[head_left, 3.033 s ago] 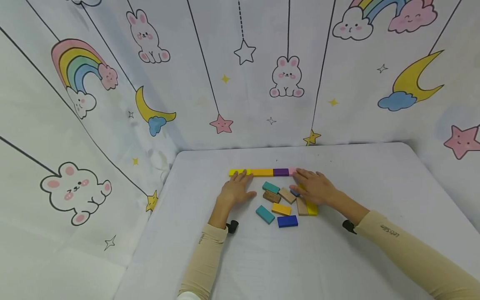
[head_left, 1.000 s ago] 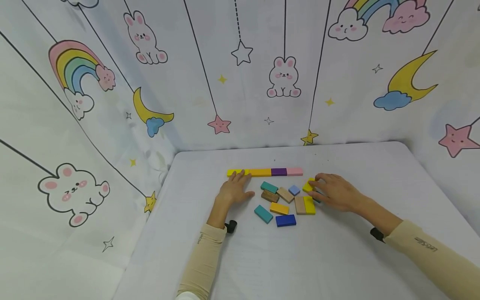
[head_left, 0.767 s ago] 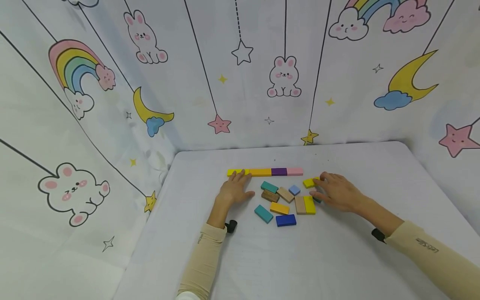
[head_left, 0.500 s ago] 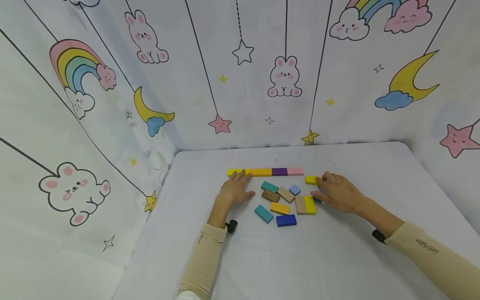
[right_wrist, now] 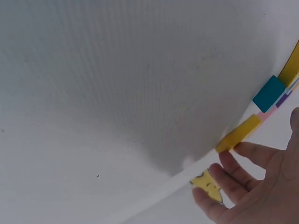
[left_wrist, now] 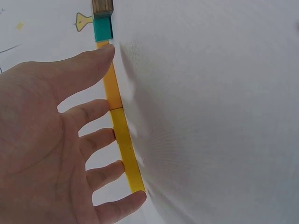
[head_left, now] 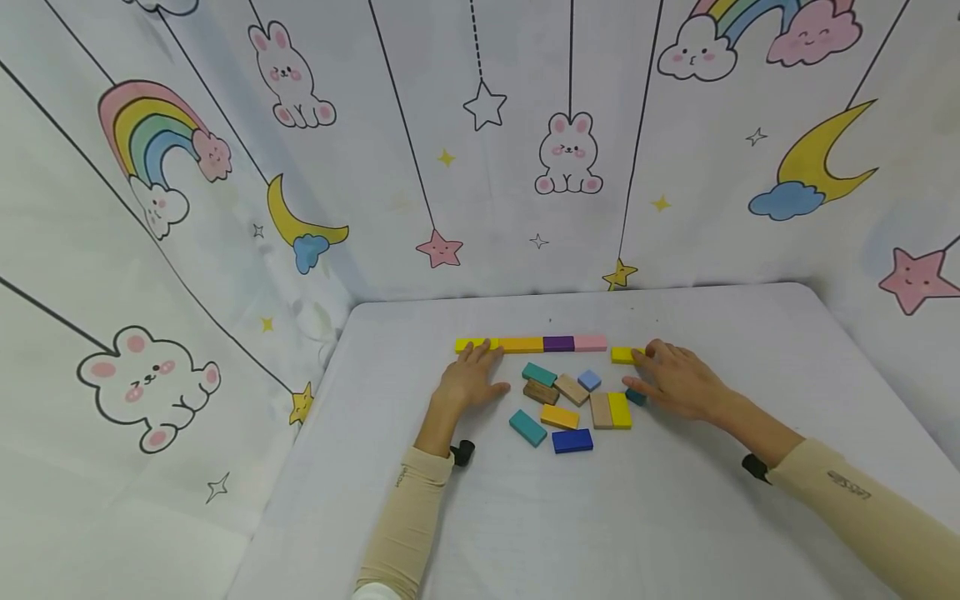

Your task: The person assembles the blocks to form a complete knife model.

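A straight row of blocks lies toward the table's back: a yellow block, an orange block, a purple block and a pink block. My left hand is spread, its fingertips on the row's left end; the left wrist view shows them along the side of the yellow block. To the right of the pink block, a small gap away, lies another yellow block. Fingertips of my right hand touch its right end, fingers extended. The thumb points at a dark teal block.
In front of the row lie loose blocks: teal, dark blue, orange, brown, light blue, and a plain wood block beside a yellow one. A patterned cloth hangs behind the table.
My right hand has left the pink block and moved right to a loose yellow block. That block has turned parallel to the row and slid back toward its line. My left hand has stayed put.
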`<action>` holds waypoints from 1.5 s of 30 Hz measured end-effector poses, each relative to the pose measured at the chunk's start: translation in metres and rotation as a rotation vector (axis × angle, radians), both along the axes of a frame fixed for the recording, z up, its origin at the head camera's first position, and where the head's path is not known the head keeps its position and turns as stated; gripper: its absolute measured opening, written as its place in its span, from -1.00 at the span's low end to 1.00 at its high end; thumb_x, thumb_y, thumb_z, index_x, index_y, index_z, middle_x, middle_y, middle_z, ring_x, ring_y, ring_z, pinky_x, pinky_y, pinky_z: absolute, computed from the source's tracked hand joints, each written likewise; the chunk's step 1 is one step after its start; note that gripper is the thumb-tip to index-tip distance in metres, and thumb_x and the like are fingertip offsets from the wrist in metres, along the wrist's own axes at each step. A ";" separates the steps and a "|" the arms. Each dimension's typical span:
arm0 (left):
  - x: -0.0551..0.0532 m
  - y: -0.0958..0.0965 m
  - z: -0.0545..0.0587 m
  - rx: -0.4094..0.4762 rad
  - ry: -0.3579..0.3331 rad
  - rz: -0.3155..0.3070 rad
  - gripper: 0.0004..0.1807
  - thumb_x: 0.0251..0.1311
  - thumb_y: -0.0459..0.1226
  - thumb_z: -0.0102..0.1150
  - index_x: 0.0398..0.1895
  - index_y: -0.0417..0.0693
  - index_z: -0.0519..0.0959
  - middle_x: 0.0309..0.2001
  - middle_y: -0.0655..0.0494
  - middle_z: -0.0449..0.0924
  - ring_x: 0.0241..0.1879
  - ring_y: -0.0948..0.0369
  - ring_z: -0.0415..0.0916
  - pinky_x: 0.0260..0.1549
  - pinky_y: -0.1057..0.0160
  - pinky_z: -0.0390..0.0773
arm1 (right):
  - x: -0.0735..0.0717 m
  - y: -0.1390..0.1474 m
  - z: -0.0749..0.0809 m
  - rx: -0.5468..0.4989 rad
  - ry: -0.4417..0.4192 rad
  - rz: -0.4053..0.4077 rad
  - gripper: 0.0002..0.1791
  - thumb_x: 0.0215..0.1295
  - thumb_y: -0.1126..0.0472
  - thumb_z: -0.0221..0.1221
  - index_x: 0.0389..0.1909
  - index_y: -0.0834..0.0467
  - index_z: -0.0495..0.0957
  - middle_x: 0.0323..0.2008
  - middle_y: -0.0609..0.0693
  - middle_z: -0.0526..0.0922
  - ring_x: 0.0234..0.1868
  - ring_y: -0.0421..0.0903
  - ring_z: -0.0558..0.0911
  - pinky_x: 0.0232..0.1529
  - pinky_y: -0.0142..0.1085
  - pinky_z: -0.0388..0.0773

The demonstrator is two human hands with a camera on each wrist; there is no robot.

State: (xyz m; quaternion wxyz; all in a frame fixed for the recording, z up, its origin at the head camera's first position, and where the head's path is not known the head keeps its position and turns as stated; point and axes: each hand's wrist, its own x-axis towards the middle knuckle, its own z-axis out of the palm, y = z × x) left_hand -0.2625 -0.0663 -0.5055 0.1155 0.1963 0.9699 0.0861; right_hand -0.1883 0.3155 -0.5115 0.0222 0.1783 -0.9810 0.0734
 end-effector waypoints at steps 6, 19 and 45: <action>-0.002 0.000 -0.003 -0.007 -0.011 0.007 -0.16 0.42 0.19 0.17 0.67 0.23 0.16 0.69 0.09 -0.06 0.66 -0.08 -0.15 0.50 -0.21 0.22 | -0.005 0.002 -0.001 -0.001 0.007 0.010 -0.28 0.53 -0.17 0.17 0.41 0.33 0.46 0.13 0.31 0.51 -0.02 0.21 0.59 0.18 0.25 0.53; -0.002 -0.002 -0.005 0.005 0.003 -0.004 -0.17 0.43 0.19 0.17 0.67 0.21 0.18 0.69 0.07 -0.04 0.65 -0.11 -0.12 0.49 -0.23 0.23 | -0.018 0.003 -0.003 -0.006 -0.017 0.009 -0.25 0.56 -0.20 0.11 0.44 0.34 0.43 0.15 0.35 0.49 -0.02 0.21 0.58 0.20 0.24 0.53; -0.001 0.000 -0.001 -0.005 0.005 -0.002 -0.17 0.42 0.17 0.18 0.67 0.20 0.18 0.69 0.05 -0.02 0.65 -0.11 -0.11 0.49 -0.21 0.24 | -0.034 0.001 -0.002 -0.011 -0.034 0.010 -0.25 0.58 -0.19 0.07 0.45 0.35 0.41 0.21 0.39 0.47 0.04 0.26 0.58 0.18 0.23 0.56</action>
